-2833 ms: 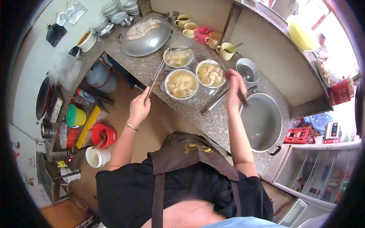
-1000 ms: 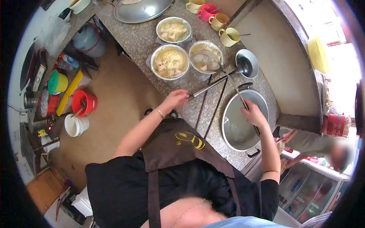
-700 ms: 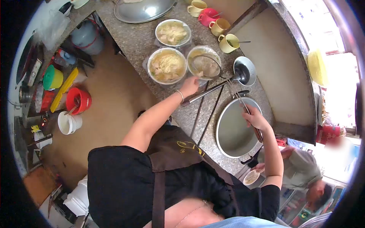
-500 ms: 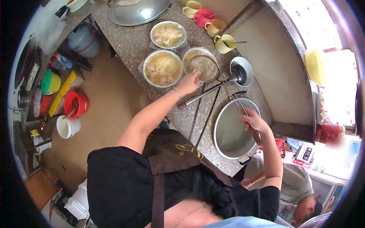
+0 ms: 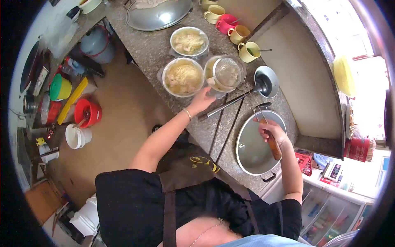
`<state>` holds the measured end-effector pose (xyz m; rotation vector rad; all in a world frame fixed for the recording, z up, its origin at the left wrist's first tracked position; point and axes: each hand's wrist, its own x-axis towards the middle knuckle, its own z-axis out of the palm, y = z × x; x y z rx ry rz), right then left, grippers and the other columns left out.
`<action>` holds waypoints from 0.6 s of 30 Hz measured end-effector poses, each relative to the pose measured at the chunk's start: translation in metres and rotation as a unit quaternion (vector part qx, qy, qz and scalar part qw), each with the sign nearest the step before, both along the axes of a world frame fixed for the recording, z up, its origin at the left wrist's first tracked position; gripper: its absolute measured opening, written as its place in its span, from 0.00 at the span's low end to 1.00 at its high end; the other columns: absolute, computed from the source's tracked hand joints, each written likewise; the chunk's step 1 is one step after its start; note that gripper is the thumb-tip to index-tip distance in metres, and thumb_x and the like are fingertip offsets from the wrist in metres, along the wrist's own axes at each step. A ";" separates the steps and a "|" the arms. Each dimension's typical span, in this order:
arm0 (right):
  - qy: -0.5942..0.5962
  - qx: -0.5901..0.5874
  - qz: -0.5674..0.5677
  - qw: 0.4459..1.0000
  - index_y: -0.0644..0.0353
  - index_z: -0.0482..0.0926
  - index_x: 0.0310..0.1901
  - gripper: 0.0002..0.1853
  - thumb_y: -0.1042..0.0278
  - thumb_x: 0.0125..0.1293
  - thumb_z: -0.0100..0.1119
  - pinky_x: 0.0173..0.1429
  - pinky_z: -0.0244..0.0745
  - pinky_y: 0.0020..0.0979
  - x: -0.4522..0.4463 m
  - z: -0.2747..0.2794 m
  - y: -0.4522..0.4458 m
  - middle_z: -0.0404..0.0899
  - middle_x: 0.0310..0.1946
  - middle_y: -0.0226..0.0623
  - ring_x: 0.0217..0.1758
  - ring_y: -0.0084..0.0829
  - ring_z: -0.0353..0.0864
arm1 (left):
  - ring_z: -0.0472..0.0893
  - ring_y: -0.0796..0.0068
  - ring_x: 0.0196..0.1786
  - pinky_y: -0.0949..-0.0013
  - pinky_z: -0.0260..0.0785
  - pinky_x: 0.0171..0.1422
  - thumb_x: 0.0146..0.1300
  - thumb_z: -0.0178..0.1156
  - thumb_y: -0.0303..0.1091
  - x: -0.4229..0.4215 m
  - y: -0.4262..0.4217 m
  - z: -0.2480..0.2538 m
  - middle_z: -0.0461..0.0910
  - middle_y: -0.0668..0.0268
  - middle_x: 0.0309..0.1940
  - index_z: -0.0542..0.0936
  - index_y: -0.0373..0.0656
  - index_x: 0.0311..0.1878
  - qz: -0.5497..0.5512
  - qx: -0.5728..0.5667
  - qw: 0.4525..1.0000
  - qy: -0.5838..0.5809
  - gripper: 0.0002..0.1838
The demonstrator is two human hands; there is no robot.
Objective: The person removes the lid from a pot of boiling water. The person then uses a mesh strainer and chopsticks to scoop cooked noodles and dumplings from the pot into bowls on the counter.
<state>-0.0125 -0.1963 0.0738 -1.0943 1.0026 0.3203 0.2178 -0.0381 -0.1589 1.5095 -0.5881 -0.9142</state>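
Observation:
My right hand (image 5: 272, 133) grips the wooden handle of a wire-mesh strainer (image 5: 227, 71). The strainer's basket sits over the rightmost bowl (image 5: 214, 85), tilted, with pale food pieces beneath or in it. Close to that bowl's near edge is my left hand (image 5: 201, 101), its fingers apart; whether they touch the rim is hard to see. Two other bowls, a noodle bowl (image 5: 183, 77) and a farther noodle bowl (image 5: 189, 41), hold noodles and meat in broth. Below my right hand stands a large pot (image 5: 258, 149) of cloudy liquid.
A ladle (image 5: 224, 106) rests with its head in a white bowl (image 5: 272, 78). Several cups (image 5: 249, 52) line the wall side. A metal lid (image 5: 158, 16) lies at the far end of the counter. Buckets (image 5: 88, 113) stand on the floor at left.
My left hand has drawn back from the strainer to the bowl's near edge. The strainer has tipped further over the bowl. A person at lower right has left the view.

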 end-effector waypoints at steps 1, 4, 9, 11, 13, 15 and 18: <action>0.000 -0.044 0.028 0.999 0.63 0.67 0.57 0.22 0.69 0.61 0.54 0.22 0.61 0.22 0.002 -0.007 0.004 0.65 0.22 0.24 0.19 0.17 0.61 | 0.79 0.71 0.41 0.70 0.75 0.40 0.60 0.58 0.34 -0.001 -0.005 -0.008 0.70 0.62 0.55 0.64 0.40 0.62 -0.008 0.051 0.998 0.019 0.27; -0.001 -0.116 0.070 0.991 0.62 0.66 0.58 0.22 0.69 0.62 0.53 0.22 0.65 0.23 0.000 -0.020 0.016 0.65 0.21 0.25 0.19 0.18 0.64 | 0.78 0.68 0.42 0.67 0.74 0.42 0.58 0.60 0.35 -0.002 -0.010 -0.019 0.71 0.60 0.55 0.62 0.38 0.63 -0.016 0.101 0.994 0.027 0.31; 0.017 -0.215 0.161 0.963 0.63 0.66 0.58 0.22 0.67 0.63 0.51 0.21 0.68 0.25 0.001 -0.018 0.032 0.65 0.19 0.27 0.17 0.20 0.66 | 0.77 0.66 0.46 0.64 0.72 0.41 0.56 0.59 0.35 -0.001 -0.015 -0.031 0.74 0.55 0.48 0.61 0.36 0.62 0.010 0.088 0.992 -0.086 0.31; 0.023 -0.234 0.171 0.957 0.64 0.66 0.58 0.22 0.67 0.63 0.52 0.21 0.69 0.26 0.002 -0.016 0.033 0.65 0.19 0.28 0.17 0.21 0.67 | 0.77 0.59 0.43 0.61 0.70 0.41 0.55 0.58 0.31 0.007 -0.017 -0.021 0.74 0.52 0.41 0.61 0.33 0.61 0.011 0.064 0.981 -0.185 0.30; 0.037 -0.250 0.207 0.945 0.64 0.64 0.59 0.21 0.68 0.65 0.50 0.21 0.69 0.24 0.002 -0.014 0.031 0.64 0.19 0.26 0.16 0.19 0.66 | 0.77 0.55 0.40 0.60 0.70 0.42 0.55 0.56 0.30 0.008 -0.016 -0.004 0.74 0.51 0.40 0.60 0.33 0.61 0.006 0.068 0.973 -0.220 0.30; 0.041 -0.243 0.209 0.946 0.64 0.64 0.59 0.21 0.68 0.65 0.50 0.21 0.70 0.25 0.007 -0.005 0.032 0.64 0.19 0.26 0.17 0.19 0.66 | 0.77 0.52 0.38 0.58 0.70 0.43 0.54 0.55 0.28 0.008 -0.018 0.000 0.73 0.51 0.38 0.60 0.33 0.61 0.001 0.070 0.964 -0.257 0.30; 0.038 -0.201 0.193 0.959 0.64 0.65 0.59 0.22 0.68 0.64 0.51 0.22 0.69 0.25 0.014 0.004 0.024 0.64 0.20 0.26 0.17 0.18 0.66 | 0.77 0.46 0.41 0.52 0.70 0.46 0.52 0.53 0.27 0.001 -0.016 0.001 0.72 0.44 0.46 0.54 0.34 0.65 -0.006 0.106 0.945 -0.309 0.35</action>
